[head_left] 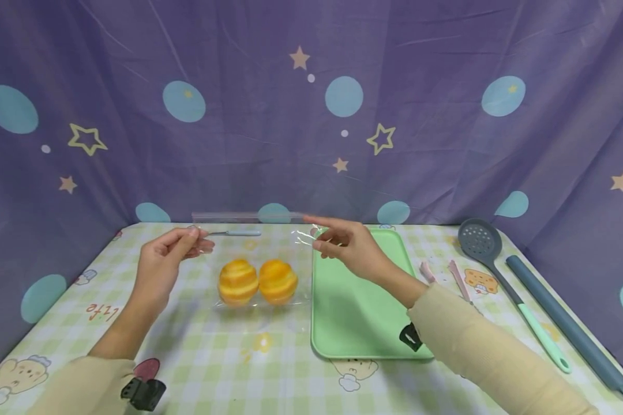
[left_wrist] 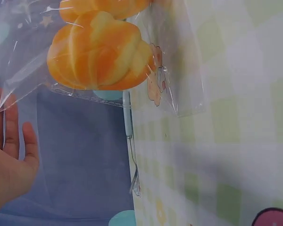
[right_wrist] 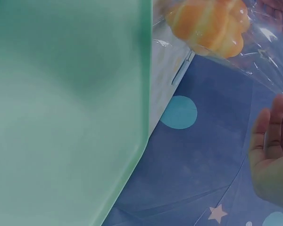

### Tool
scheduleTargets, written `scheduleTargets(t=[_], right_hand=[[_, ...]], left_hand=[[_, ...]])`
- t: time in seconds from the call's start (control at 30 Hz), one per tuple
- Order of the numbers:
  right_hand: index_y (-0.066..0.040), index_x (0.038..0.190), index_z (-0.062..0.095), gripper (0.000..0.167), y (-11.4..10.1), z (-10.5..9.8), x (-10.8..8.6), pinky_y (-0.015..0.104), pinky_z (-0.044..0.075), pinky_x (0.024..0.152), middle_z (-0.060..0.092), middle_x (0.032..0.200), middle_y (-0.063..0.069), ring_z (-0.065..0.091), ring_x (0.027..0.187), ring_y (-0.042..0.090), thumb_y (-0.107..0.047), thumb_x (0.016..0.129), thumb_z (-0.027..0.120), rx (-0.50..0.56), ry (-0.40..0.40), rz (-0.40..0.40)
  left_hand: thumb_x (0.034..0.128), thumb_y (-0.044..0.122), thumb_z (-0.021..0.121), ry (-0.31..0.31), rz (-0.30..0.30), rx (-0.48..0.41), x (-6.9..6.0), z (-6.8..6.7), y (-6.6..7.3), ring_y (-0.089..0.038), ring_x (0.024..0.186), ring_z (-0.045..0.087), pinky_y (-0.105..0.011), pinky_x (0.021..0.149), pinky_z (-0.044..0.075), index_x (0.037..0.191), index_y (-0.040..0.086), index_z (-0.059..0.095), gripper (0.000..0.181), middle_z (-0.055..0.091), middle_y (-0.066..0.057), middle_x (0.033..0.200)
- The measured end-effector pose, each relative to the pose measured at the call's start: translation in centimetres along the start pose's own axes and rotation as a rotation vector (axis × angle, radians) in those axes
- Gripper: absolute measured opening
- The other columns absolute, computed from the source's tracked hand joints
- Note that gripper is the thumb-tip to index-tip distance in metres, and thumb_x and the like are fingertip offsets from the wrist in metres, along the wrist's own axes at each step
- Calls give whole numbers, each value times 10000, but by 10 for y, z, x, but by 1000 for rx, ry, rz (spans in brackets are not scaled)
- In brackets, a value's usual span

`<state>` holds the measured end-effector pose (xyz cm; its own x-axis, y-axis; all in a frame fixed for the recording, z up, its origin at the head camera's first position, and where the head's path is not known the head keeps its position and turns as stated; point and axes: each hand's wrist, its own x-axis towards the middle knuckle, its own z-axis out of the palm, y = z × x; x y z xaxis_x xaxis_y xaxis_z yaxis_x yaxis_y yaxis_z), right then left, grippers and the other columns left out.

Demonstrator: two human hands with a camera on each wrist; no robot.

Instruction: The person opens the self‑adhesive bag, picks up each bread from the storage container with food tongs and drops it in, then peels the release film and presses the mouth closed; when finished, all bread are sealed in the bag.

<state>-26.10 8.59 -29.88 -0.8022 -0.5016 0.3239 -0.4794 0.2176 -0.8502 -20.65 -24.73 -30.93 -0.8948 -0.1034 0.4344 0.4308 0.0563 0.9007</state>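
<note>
Golden buns (head_left: 237, 281) sit in a clear bag (head_left: 254, 251) both hands (head_left: 163, 262) (head_left: 350, 248) hold.

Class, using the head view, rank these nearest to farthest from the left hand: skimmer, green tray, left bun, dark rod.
1. Left bun, in the clear bag.
2. Green tray, right of the bun.
3. Skimmer, right of the tray.
4. Dark rod, far right.

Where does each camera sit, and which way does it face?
Head: on the person's head, facing forward and down at orange buns in a clear bag; left hand, right hand and sleeves show.
Left wrist: on that wrist, facing the bag, with tablecloth and curtain beyond; part of the left hand shows.
Right wrist: on that wrist, facing the green tray and curtain; parts of both hands show.
Shared: the bag and curtain appear in both wrist views.
</note>
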Motion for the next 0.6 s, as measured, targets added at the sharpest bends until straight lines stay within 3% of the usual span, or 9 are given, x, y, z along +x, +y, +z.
scheduleTargets(t=[0.27,0.4,0.6], right_hand=[[-300,1619,296,814,0,1,1,394,594,717,741,957,86,689,769,234,-46,962,702,18,-6,-70],[-225,1586,389,723,-1,2,1,431,591,804,731,987,91,697,840,233,-67,960,714,27,3,-44],[-102,1481,539,548,0,5,1,379,532,963,711,1109,86,666,1030,215,-143,967,724,4,11,18]], left_hand=[[1024,33,599,2,46,-74,1,3,-4,-135,783,741,-220,824,556,1016,-110,713,183,772,-14,846],[1010,-15,601,-2,59,-79,1,4,-7,-133,776,732,-223,816,561,1037,-125,699,150,770,-8,843],[1021,24,601,-21,57,-42,2,5,-8,-106,777,716,-208,774,551,1052,-103,703,165,766,25,836]])
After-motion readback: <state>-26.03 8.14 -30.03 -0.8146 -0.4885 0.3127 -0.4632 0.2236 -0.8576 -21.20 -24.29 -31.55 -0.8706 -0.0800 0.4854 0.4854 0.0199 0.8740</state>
